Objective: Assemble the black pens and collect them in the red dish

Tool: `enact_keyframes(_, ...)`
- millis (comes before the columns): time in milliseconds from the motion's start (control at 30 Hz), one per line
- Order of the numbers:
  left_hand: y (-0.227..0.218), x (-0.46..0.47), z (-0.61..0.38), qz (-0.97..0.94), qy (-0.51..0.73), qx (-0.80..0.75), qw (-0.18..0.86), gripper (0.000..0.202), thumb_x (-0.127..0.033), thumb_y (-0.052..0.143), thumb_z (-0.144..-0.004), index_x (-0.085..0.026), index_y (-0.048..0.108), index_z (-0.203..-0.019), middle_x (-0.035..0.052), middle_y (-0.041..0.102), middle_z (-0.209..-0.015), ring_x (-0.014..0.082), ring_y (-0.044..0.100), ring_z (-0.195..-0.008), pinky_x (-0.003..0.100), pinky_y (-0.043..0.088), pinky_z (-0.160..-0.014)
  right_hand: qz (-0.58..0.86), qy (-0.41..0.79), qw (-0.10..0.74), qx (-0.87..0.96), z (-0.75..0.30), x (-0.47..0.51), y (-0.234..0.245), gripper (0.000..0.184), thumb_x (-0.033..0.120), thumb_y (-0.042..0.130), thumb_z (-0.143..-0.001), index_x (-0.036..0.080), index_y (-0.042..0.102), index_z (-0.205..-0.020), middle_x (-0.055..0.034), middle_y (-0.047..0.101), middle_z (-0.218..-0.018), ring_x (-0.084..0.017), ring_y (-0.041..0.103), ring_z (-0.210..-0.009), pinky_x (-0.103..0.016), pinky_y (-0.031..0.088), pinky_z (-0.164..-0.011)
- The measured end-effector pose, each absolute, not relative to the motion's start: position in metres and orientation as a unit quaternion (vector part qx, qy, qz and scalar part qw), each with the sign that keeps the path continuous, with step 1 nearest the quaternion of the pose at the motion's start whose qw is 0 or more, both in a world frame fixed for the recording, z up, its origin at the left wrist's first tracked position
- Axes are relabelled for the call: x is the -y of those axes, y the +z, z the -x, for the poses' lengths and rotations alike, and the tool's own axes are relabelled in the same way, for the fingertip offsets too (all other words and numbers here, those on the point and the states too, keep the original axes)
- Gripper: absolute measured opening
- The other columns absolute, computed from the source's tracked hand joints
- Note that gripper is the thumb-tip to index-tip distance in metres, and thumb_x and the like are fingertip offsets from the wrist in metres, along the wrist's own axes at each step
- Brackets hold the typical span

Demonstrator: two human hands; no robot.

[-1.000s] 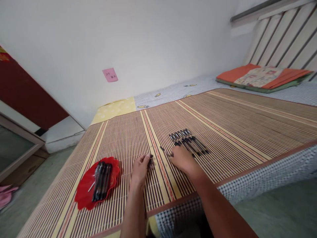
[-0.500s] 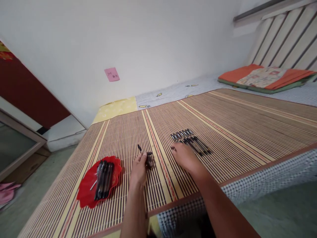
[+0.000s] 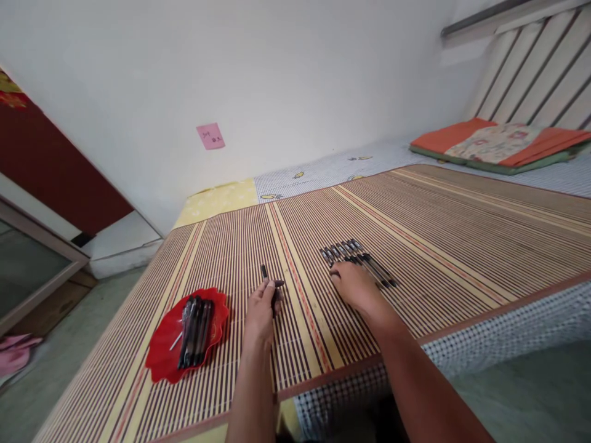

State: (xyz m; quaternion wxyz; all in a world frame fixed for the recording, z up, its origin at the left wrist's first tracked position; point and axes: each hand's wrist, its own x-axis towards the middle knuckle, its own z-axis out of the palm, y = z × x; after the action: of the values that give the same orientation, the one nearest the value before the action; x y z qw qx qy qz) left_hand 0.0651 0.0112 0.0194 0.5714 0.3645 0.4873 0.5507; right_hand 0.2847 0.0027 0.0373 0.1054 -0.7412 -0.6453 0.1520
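My left hand point(image 3: 261, 307) is closed round a black pen point(image 3: 264, 271), whose end sticks up past the fingers. Another short dark piece juts out beside the thumb; I cannot tell whether it belongs to the same pen. At the near left end of a row of black pens point(image 3: 379, 271), my right hand point(image 3: 354, 286) has its fingers pinched together, a dark pen end showing at the fingertips. The rest of that pen is hidden under the hand. Side by side on the striped mat point(image 3: 305, 231), the pens lie slanted, partly covered by my fingers.
On the left, a red scalloped plate point(image 3: 157, 344) holds several black pens point(image 3: 196, 332) and a thin white stick. Folded orange and floral bedding point(image 3: 498, 144) lies at the far right. A pink note point(image 3: 211, 136) is stuck on the wall behind the bed.
My right hand has shifted slightly right along the row of pens. My left hand stays nearly in place, with the pen in it turned a little more upright.
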Motion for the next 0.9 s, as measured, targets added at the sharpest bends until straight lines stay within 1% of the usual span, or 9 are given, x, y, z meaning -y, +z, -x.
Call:
enact_keyframes(33,0.0195,-0.0111,-0.0653,-0.369,0.548,-0.487,0.571,0.054,-0.051,0.084,-0.06,-0.012,0.064,-0.092,-0.0043,0.057,-0.059,0.0055,0.041,-0.046,0.017,0.028,-0.043,0.746,0.146,0.109,0.64,-0.2859,-0.0027,0.0386,0.028,0.021,0.048,-0.094,0.017,0.074,-0.104,-0.0143,0.075,-0.107,-0.023,0.07,-0.1,-0.027,0.044,-0.081)
enact_keyframes(100,0.0202,-0.0109,-0.0659,-0.378,0.541,-0.485,0.573,0.053,-0.052,0.084,-0.06,-0.012,0.066,-0.088,-0.0043,0.056,-0.058,0.0053,0.041,-0.045,0.018,0.027,-0.042,0.764,0.138,0.103,0.622,-0.2882,-0.0026,0.0405,0.03,0.018,0.047,-0.094,0.013,0.074,-0.105,-0.0183,0.075,-0.107,-0.026,0.07,-0.1,-0.03,0.045,-0.08)
enact_keyframes(200,0.0218,-0.0103,-0.0669,-0.378,0.537,-0.488,0.575,0.054,-0.053,0.085,-0.059,-0.011,0.067,-0.088,-0.0039,0.056,-0.058,0.0055,0.042,-0.046,0.017,0.027,-0.042,0.777,0.14,0.085,0.608,-0.2887,-0.0022,0.0408,0.026,0.016,0.05,-0.091,0.01,0.075,-0.098,-0.0216,0.075,-0.102,-0.028,0.071,-0.098,-0.032,0.045,-0.078)
enact_keyframes(300,0.0232,-0.0097,-0.0678,-0.374,0.543,-0.487,0.573,0.054,-0.053,0.085,-0.057,-0.012,0.067,-0.085,-0.0028,0.058,-0.059,0.0059,0.043,-0.047,0.017,0.028,-0.042,0.771,0.149,0.078,0.615,-0.2857,-0.0022,0.0395,0.023,0.018,0.053,-0.091,0.012,0.076,-0.095,-0.0191,0.076,-0.1,-0.027,0.071,-0.097,-0.031,0.045,-0.078)
enact_keyframes(400,0.0244,-0.0094,-0.0678,-0.369,0.548,-0.484,0.573,0.054,-0.053,0.086,-0.056,-0.011,0.067,-0.083,-0.0029,0.057,-0.058,0.0059,0.042,-0.046,0.018,0.028,-0.041,0.766,0.151,0.08,0.62,-0.2834,-0.0028,0.0389,0.025,0.019,0.052,-0.092,0.014,0.075,-0.098,-0.017,0.076,-0.102,-0.026,0.071,-0.098,-0.03,0.045,-0.08)
enact_keyframes(533,0.0253,-0.0093,-0.0667,-0.363,0.548,-0.486,0.576,0.054,-0.053,0.086,-0.056,-0.011,0.068,-0.086,-0.0031,0.058,-0.057,0.0058,0.042,-0.046,0.017,0.027,-0.041,0.776,0.148,0.07,0.609,-0.2835,-0.0038,0.0379,0.026,0.018,0.051,-0.092,0.01,0.075,-0.099,-0.0218,0.075,-0.102,-0.029,0.071,-0.097,-0.032,0.046,-0.078)
enact_keyframes(600,0.0251,-0.0097,-0.0661,-0.363,0.545,-0.489,0.576,0.053,-0.052,0.086,-0.057,-0.012,0.068,-0.086,-0.0034,0.058,-0.058,0.0052,0.041,-0.045,0.017,0.026,-0.041,0.777,0.149,0.067,0.607,-0.2828,-0.0041,0.0366,0.026,0.017,0.052,-0.091,0.009,0.074,-0.099,-0.0226,0.075,-0.102,-0.029,0.071,-0.097,-0.033,0.046,-0.077)
enact_keyframes(800,0.0226,-0.0109,-0.0645,-0.377,0.539,-0.481,0.58,0.052,-0.052,0.085,-0.059,-0.012,0.067,-0.087,-0.0033,0.059,-0.06,0.0052,0.043,-0.046,0.017,0.028,-0.042,0.758,0.152,0.087,0.628,-0.2809,-0.0044,0.0362,0.025,0.021,0.051,-0.093,0.016,0.075,-0.098,-0.0148,0.076,-0.102,-0.024,0.071,-0.098,-0.027,0.044,-0.078)
enact_keyframes(900,0.0232,-0.0096,-0.0637,-0.381,0.535,-0.483,0.579,0.051,-0.053,0.084,-0.06,-0.012,0.067,-0.086,-0.0036,0.058,-0.059,0.0049,0.04,-0.044,0.018,0.025,-0.041,0.772,0.141,0.083,0.614,-0.2827,-0.0047,0.0377,0.026,0.019,0.049,-0.093,0.012,0.073,-0.101,-0.0184,0.075,-0.104,-0.027,0.071,-0.099,-0.03,0.045,-0.079)
